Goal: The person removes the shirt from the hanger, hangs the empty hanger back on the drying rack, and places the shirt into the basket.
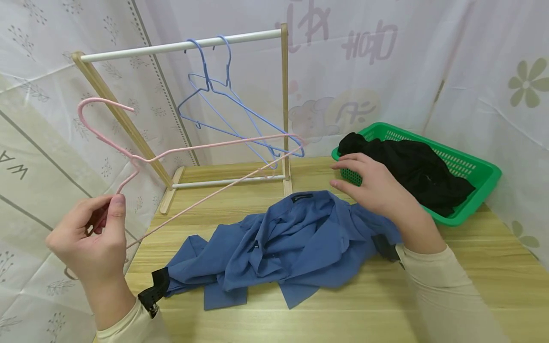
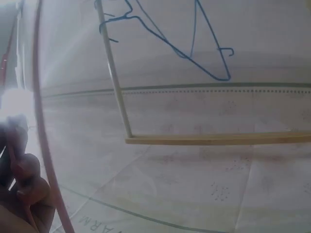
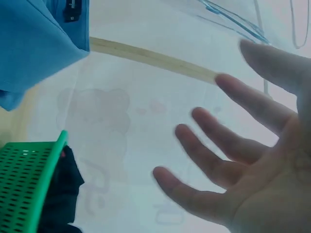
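Observation:
In the head view my left hand [image 1: 92, 238] grips a pink clothes hanger [image 1: 223, 144] by one shoulder, its hook pointing up and its far end reaching over the table. The left wrist view shows curled fingers [image 2: 31, 182] around the pink wire. My right hand [image 1: 377, 186], fingers spread and holding nothing, hovers above the right end of a blue shirt [image 1: 296, 243]. That shirt lies rumpled on the table, collar toward the rack. In the right wrist view the shirt [image 3: 39, 43] appears at upper left, apart from the spread fingers.
A wooden rack with a white rail [image 1: 180, 46] stands at the back of the table [image 1: 343, 314]. Two blue hangers [image 1: 240, 100] hang from it. At the right a green basket [image 1: 480, 186] holds black cloth [image 1: 416, 166]. Printed curtains surround the table.

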{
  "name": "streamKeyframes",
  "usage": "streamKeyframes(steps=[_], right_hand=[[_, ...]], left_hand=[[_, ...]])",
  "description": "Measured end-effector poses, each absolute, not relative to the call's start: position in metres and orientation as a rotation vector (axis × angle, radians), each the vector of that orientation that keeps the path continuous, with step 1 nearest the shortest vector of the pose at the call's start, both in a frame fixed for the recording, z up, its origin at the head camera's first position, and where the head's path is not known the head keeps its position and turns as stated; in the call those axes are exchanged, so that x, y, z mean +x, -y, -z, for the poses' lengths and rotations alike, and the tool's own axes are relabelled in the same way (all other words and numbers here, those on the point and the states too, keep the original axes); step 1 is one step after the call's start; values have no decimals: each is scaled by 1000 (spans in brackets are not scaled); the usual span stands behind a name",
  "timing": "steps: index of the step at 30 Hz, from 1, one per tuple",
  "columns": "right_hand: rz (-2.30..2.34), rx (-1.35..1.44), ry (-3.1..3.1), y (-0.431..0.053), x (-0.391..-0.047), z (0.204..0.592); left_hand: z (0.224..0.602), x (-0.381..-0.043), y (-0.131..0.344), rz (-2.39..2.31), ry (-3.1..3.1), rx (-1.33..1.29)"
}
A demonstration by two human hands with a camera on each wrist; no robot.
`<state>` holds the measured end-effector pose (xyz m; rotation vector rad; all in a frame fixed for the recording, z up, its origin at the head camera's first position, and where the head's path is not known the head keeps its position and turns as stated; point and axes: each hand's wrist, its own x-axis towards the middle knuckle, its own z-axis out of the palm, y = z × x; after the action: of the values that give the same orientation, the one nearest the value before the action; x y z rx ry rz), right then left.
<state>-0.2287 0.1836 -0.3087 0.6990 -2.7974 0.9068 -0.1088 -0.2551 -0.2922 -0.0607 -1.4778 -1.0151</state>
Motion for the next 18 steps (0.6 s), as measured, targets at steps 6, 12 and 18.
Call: streamKeyframes(steps=[6, 12, 18], right_hand=[[-971, 668, 2690, -172, -250, 291], [-1064, 657, 2673, -156, -277, 276], [-1096, 658, 2728, -138, -312, 268]], left_hand=[[284, -103, 265, 951, 1519, 35], [271, -93, 278, 897, 1554, 117], [263, -81, 287, 796, 1711, 347]])
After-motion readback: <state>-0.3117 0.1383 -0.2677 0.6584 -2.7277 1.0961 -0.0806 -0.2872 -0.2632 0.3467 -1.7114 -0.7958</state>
